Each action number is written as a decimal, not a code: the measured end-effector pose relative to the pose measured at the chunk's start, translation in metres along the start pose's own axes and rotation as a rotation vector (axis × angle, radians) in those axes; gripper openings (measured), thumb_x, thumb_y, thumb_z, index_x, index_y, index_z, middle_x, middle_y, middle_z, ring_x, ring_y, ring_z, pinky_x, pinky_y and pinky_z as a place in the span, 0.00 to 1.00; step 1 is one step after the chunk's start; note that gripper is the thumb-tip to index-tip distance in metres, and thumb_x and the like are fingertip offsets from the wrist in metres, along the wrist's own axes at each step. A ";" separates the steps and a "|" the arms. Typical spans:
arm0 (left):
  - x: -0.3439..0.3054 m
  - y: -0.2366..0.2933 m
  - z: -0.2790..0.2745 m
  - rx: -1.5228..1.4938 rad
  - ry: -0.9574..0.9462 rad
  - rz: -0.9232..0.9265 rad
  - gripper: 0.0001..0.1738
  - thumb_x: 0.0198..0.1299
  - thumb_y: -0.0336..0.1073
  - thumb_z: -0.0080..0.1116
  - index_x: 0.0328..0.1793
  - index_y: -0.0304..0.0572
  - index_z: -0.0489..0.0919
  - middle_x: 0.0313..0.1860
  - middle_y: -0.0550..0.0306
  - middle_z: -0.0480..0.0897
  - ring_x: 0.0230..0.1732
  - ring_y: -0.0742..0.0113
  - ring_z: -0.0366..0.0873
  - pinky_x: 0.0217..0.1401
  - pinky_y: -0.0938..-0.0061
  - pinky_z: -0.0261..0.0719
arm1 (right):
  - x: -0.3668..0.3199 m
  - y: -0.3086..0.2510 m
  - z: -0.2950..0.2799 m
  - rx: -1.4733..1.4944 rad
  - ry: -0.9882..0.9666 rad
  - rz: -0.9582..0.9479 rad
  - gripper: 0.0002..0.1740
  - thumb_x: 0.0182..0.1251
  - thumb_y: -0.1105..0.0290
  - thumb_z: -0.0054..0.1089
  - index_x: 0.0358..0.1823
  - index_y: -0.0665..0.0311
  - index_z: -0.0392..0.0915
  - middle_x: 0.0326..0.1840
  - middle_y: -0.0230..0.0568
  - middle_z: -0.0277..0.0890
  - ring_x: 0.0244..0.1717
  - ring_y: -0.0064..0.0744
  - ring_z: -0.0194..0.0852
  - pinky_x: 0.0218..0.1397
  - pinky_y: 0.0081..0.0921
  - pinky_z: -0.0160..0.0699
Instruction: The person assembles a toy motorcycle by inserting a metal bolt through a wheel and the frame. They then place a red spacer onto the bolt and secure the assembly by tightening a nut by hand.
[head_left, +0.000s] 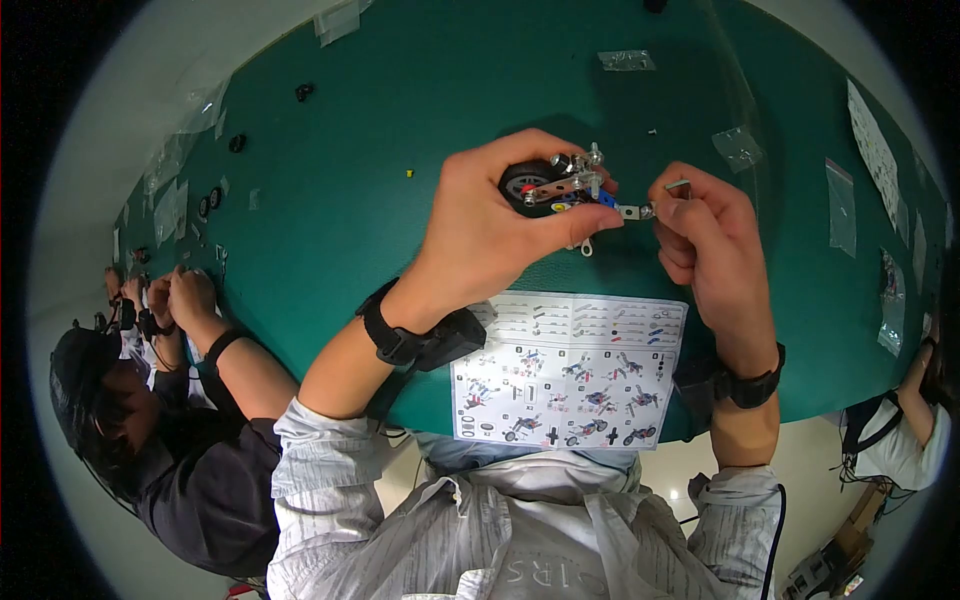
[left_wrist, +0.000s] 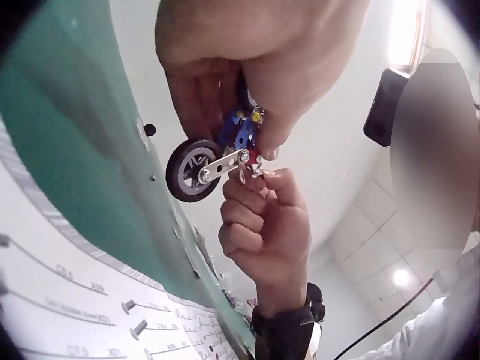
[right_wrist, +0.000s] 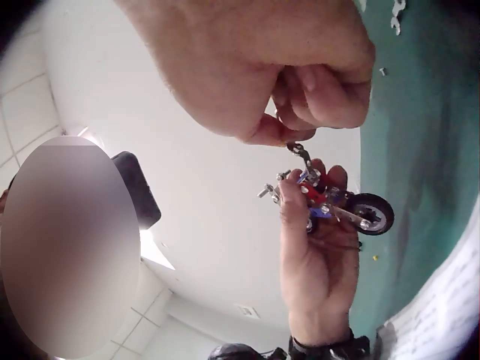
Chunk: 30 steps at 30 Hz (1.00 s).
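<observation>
My left hand [head_left: 490,215] grips a small model motorcycle [head_left: 555,192] of metal strips, with black tires, red and blue parts and several bolts. One wheel [left_wrist: 193,171] sticks out past the fingers in the left wrist view; the palm and fingers cover part of the frame. A pale metal strip [head_left: 629,212] reaches from the model toward my right hand [head_left: 712,225], and a small bolt or nut [head_left: 647,211] sits at its end. The right fingers are curled at that end, pinching a thin metal piece [head_left: 680,186]; its kind is mostly hidden by the fingers.
A printed instruction sheet [head_left: 570,372] lies at the near edge of the green table [head_left: 400,70]. Around it are plastic bags [head_left: 841,205], a yellow piece [head_left: 409,173], a screw [head_left: 652,131] and black wheels [head_left: 237,143]. Another person [head_left: 200,450] works at the left.
</observation>
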<state>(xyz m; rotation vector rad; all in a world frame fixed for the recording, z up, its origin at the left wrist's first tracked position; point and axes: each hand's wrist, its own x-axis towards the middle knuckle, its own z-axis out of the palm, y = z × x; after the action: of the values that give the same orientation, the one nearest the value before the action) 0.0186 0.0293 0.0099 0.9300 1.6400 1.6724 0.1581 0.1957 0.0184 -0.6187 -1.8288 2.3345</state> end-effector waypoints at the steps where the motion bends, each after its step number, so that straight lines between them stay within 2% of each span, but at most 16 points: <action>1: 0.000 0.001 0.000 -0.008 0.001 -0.006 0.18 0.52 0.24 0.77 0.47 0.31 0.82 0.43 0.48 0.89 0.44 0.67 0.87 0.48 0.74 0.87 | 0.000 0.000 0.000 -0.010 0.001 -0.003 0.08 0.72 0.72 0.52 0.35 0.66 0.77 0.19 0.18 0.60 0.16 0.07 0.50 0.17 0.14 0.45; 10: 0.001 -0.001 -0.003 0.004 -0.006 -0.080 0.17 0.52 0.27 0.79 0.46 0.32 0.83 0.43 0.52 0.89 0.43 0.71 0.86 0.47 0.77 0.84 | -0.001 0.000 0.001 -0.099 0.008 -0.028 0.09 0.74 0.69 0.54 0.35 0.65 0.76 0.21 0.18 0.61 0.19 0.06 0.51 0.19 0.15 0.44; 17: 0.003 -0.002 -0.004 0.089 0.004 -0.115 0.15 0.53 0.29 0.78 0.44 0.32 0.84 0.38 0.55 0.89 0.39 0.75 0.85 0.43 0.79 0.83 | -0.001 0.003 0.001 -0.164 0.016 -0.049 0.09 0.75 0.69 0.54 0.35 0.65 0.76 0.22 0.18 0.62 0.22 0.07 0.51 0.22 0.15 0.46; 22: 0.003 0.002 -0.006 0.120 -0.001 -0.127 0.15 0.54 0.28 0.78 0.44 0.32 0.84 0.38 0.54 0.89 0.39 0.74 0.86 0.44 0.79 0.84 | 0.000 0.001 0.003 -0.284 0.086 -0.054 0.11 0.75 0.66 0.55 0.36 0.65 0.79 0.23 0.19 0.65 0.22 0.08 0.53 0.23 0.15 0.47; 25: 0.004 -0.002 -0.011 -0.085 -0.109 -0.154 0.20 0.52 0.28 0.79 0.49 0.33 0.82 0.40 0.53 0.89 0.40 0.72 0.86 0.46 0.78 0.85 | 0.003 -0.002 0.003 -0.282 0.145 -0.049 0.14 0.75 0.62 0.56 0.37 0.66 0.82 0.26 0.22 0.69 0.24 0.08 0.57 0.26 0.15 0.51; 26: 0.003 -0.002 -0.010 -0.066 -0.120 -0.118 0.23 0.51 0.28 0.79 0.51 0.33 0.81 0.41 0.53 0.89 0.41 0.72 0.86 0.47 0.78 0.85 | 0.003 -0.003 0.003 -0.257 0.163 -0.041 0.15 0.75 0.61 0.57 0.38 0.66 0.83 0.27 0.23 0.71 0.25 0.08 0.58 0.27 0.14 0.52; 28: 0.002 -0.001 -0.008 -0.028 -0.141 -0.045 0.28 0.49 0.27 0.81 0.55 0.34 0.79 0.42 0.53 0.88 0.42 0.71 0.87 0.49 0.78 0.85 | 0.000 -0.011 -0.001 -0.151 -0.025 0.073 0.14 0.75 0.61 0.59 0.40 0.66 0.83 0.27 0.24 0.72 0.26 0.09 0.60 0.28 0.14 0.55; 29: 0.002 0.000 -0.008 -0.061 -0.164 -0.097 0.33 0.45 0.26 0.83 0.58 0.34 0.76 0.43 0.54 0.87 0.44 0.72 0.86 0.50 0.77 0.85 | -0.002 -0.013 -0.002 -0.098 -0.119 0.130 0.14 0.74 0.62 0.60 0.41 0.67 0.83 0.27 0.24 0.72 0.27 0.09 0.61 0.29 0.14 0.56; 30: 0.001 0.003 -0.009 -0.001 -0.156 -0.083 0.33 0.45 0.25 0.83 0.57 0.34 0.76 0.44 0.55 0.87 0.45 0.72 0.86 0.50 0.77 0.85 | -0.002 -0.012 0.001 -0.095 -0.109 0.077 0.13 0.74 0.63 0.61 0.42 0.67 0.83 0.25 0.23 0.71 0.26 0.09 0.61 0.29 0.14 0.57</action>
<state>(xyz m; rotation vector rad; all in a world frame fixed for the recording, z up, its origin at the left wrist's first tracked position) 0.0110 0.0254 0.0127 0.9543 1.5523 1.5057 0.1573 0.1974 0.0303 -0.5937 -2.0074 2.3855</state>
